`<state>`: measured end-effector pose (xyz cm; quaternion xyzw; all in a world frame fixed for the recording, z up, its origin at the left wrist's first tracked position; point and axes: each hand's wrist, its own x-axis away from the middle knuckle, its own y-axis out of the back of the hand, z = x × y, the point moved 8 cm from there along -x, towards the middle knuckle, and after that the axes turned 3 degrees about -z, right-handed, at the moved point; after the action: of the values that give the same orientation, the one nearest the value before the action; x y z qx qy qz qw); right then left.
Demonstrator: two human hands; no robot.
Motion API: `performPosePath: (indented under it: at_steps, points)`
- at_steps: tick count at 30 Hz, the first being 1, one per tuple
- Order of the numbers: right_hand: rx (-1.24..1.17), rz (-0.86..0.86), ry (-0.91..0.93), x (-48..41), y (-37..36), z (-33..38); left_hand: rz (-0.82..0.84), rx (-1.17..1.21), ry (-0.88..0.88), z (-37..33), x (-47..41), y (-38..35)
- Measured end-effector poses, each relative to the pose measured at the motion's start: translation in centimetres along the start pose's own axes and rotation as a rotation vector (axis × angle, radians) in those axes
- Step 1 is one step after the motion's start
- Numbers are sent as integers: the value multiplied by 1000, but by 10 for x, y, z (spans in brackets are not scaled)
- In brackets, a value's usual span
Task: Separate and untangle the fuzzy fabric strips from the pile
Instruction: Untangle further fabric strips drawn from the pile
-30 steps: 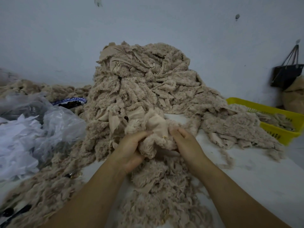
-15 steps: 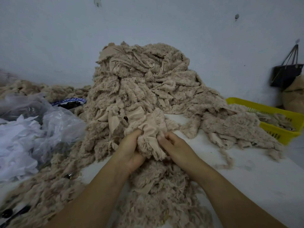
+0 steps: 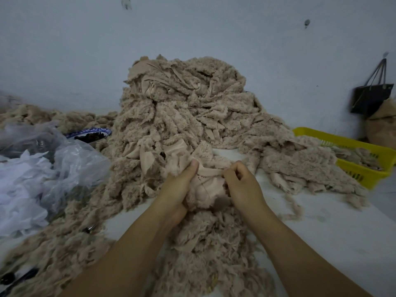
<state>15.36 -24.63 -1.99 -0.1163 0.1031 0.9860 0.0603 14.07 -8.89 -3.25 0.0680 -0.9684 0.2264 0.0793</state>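
Beige fuzzy strip (image 3: 209, 171) sits bunched between your hands at the foot of the pile (image 3: 182, 108), on the white table (image 3: 321, 232). Your left hand (image 3: 180, 185) grips one side, thumb pressed on top. Your right hand (image 3: 242, 183) pinches the smooth backing with curled fingers. A yellow basket (image 3: 342, 142) at the right holds more strips.

White table (image 3: 334, 239), fuzzy strip pile (image 3: 184, 116) (beige), yellow basket (image 3: 353, 144)
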Motion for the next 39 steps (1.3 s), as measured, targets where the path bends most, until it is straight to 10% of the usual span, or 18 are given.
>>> performPosePath:
  at_steps: [14,24,31,39]
  points:
    - [-108,-320,-111,-10,50,-13,-37,86,8,-17,-7,25]
    - [312,-41,-59,-15,22,-24,206,454,-81,-38,-7,18]
    - [209,-116,194,-2,17,17,359,77,-3,-13,12,-14]
    - [182,201,251,14,-25,27,59,-294,-103,-10,10,-2]
